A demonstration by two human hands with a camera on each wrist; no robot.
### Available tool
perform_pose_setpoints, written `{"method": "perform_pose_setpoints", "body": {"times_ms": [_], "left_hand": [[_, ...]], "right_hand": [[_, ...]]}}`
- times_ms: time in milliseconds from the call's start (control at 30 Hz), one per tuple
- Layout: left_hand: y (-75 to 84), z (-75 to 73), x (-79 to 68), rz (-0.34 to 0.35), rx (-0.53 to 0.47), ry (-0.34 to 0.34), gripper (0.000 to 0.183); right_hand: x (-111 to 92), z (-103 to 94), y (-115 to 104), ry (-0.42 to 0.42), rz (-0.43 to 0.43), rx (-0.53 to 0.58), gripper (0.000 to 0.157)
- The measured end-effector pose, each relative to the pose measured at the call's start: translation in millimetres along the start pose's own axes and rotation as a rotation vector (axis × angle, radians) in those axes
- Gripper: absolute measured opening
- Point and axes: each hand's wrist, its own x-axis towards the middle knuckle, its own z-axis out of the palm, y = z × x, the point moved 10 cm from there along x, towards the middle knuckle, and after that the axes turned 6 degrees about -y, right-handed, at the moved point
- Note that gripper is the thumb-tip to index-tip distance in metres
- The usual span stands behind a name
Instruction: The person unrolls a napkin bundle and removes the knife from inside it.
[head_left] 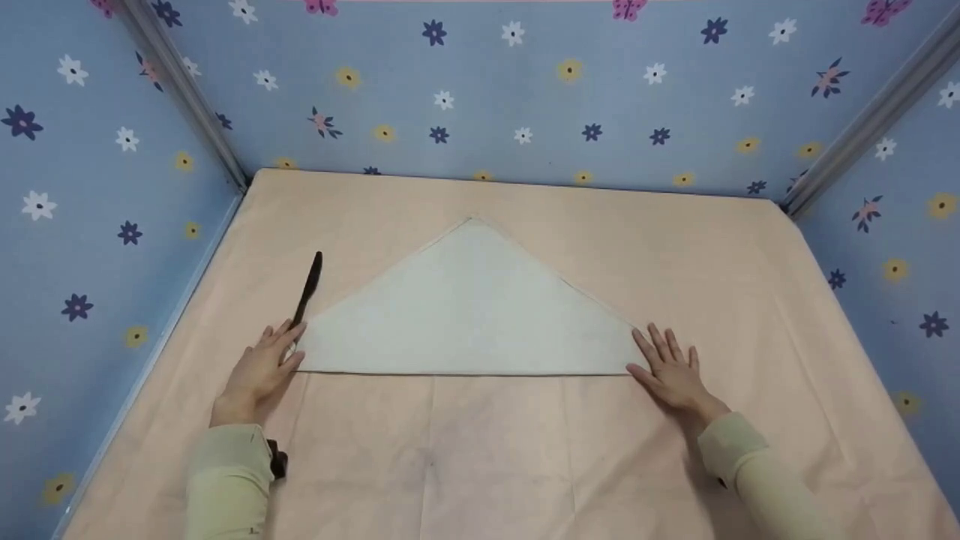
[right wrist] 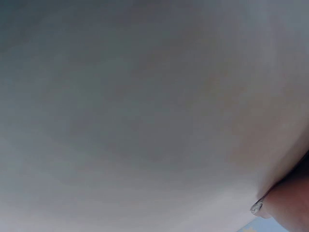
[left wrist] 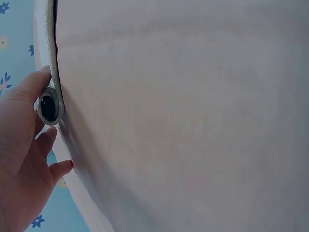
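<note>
A pale cloth napkin (head_left: 472, 307), folded to a broad triangle, lies with its peak away from me and its straight folded edge towards me. At its left end my left hand (head_left: 259, 367) pinches the rolled edge around a black knife (head_left: 310, 281), whose blade points away. In the left wrist view, the napkin's edge (left wrist: 61, 99) curls round the knife's dark handle end (left wrist: 47, 107), with the thumb on top. My right hand (head_left: 673, 379) rests with spread, straight fingers on the napkin's right end. Only part of that hand (right wrist: 287, 205) shows in the right wrist view, beside the folded edge.
A peach-coloured cloth with creases covers the table (head_left: 495, 450). Blue flowered panels (head_left: 480, 97) stand at the back and both sides, with grey metal posts (head_left: 187, 97) at the back corners.
</note>
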Motion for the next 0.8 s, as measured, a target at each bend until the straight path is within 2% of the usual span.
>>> {"method": "perform_pose_setpoints", "body": {"times_ms": [500,800], "left_hand": [[-3.4,-5.3,-2.1,0.000,-0.025,-0.023,0.052],[-11.4,-8.9,-5.7,-0.015,-0.034,-0.022,0.053]], "right_hand": [[1.2,0.1,0.6,-0.006,0.001,-0.021,0.065],[1.1,0.5,1.6,-0.001,0.002,-0.021,0.065]]}}
